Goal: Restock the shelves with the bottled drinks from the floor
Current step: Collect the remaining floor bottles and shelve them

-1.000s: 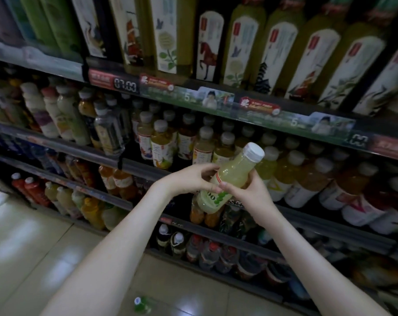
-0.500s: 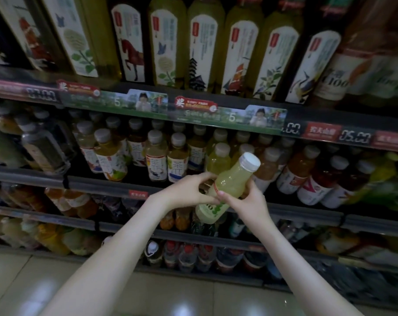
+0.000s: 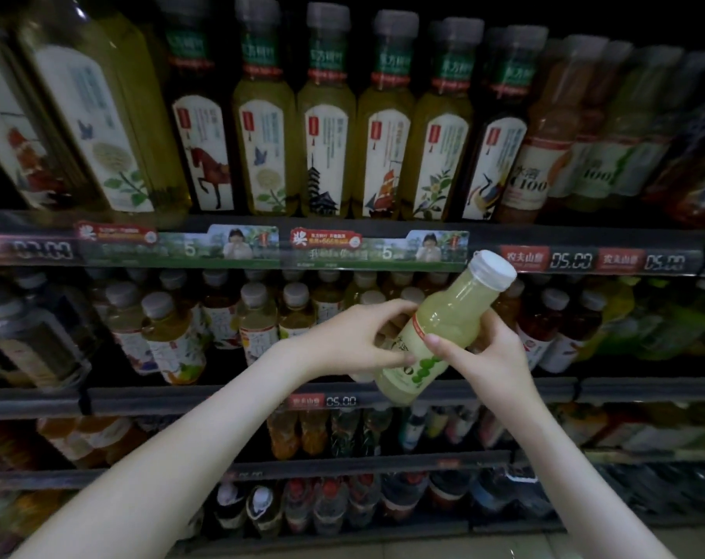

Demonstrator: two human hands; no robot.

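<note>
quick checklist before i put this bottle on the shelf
1. Grip: left hand and right hand both hold the bottle: ok.
2. Cap sits on the neck: ok.
3. Upright: the bottle tilts, cap up and to the right: not ok.
4. Free slot on the middle shelf: hidden behind the hands: cannot tell.
5. Matching row: the shelf bottles are too blurred to compare: cannot tell.
</note>
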